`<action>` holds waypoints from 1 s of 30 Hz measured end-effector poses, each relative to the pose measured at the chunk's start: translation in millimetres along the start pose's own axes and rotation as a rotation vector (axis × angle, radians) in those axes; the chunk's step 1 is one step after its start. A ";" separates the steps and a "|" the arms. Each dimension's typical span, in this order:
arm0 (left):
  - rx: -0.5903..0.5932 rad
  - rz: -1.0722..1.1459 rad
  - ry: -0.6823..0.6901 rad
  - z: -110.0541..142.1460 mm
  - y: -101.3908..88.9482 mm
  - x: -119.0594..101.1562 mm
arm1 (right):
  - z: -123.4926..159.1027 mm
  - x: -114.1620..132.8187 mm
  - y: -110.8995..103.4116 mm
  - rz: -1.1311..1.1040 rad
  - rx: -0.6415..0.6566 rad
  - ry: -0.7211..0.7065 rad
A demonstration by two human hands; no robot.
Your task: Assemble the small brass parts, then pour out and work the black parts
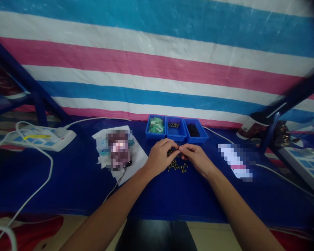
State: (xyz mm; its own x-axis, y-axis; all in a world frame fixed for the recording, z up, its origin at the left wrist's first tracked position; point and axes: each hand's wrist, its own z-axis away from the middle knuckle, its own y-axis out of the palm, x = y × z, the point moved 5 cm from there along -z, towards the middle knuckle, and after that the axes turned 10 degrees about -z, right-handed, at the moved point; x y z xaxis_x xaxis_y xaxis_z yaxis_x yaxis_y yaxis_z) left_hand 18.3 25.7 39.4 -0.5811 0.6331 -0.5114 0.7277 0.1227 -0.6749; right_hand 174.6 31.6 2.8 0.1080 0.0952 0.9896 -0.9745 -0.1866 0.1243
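My left hand (160,154) and my right hand (196,157) meet above the blue table (157,195), their fingertips pinched together at one spot. Whatever small piece is between them is too tiny and covered to name. Loose brass-coloured screw-like pieces (174,166) lie on the table just below the fingers, some partly behind my left hand. Beyond the hands stand three blue bins in a row. The left bin (146,134) contains green packets (157,125), the middle bin (176,133) brass-coloured pieces (174,125), and the right bin (199,140) small black parts (192,130).
Left of my hands, a blurred-out device (119,150) rests on white paper (137,157) with a cable attached. A blurred-out phone-like object (235,162) lies to the right. Power strips (68,139) and white cables (48,174) occupy the sides; a striped sheet (157,66) hangs behind.
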 end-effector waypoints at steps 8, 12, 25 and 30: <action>0.061 0.062 -0.092 0.3 5.0 2.9 | 3.2 14.4 4.5 0.206 0.023 -0.131; 0.060 0.118 -0.108 -1.6 3.6 2.9 | 2.1 13.6 4.5 0.215 0.035 -0.159; 0.212 0.574 -0.256 -0.4 12.6 6.2 | 9.5 19.2 9.1 0.187 0.071 -0.273; 0.216 0.693 -0.270 -0.4 10.8 3.7 | 12.8 22.8 12.3 0.189 0.093 -0.283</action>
State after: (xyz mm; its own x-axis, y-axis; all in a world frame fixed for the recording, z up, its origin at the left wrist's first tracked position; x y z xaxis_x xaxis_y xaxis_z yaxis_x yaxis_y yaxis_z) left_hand 24.1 29.7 30.5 -0.1082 0.2997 -0.9479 0.8863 -0.4029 -0.2285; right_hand 167.5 18.9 27.9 -0.0093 -0.2214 0.9751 -0.9618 -0.2647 -0.0693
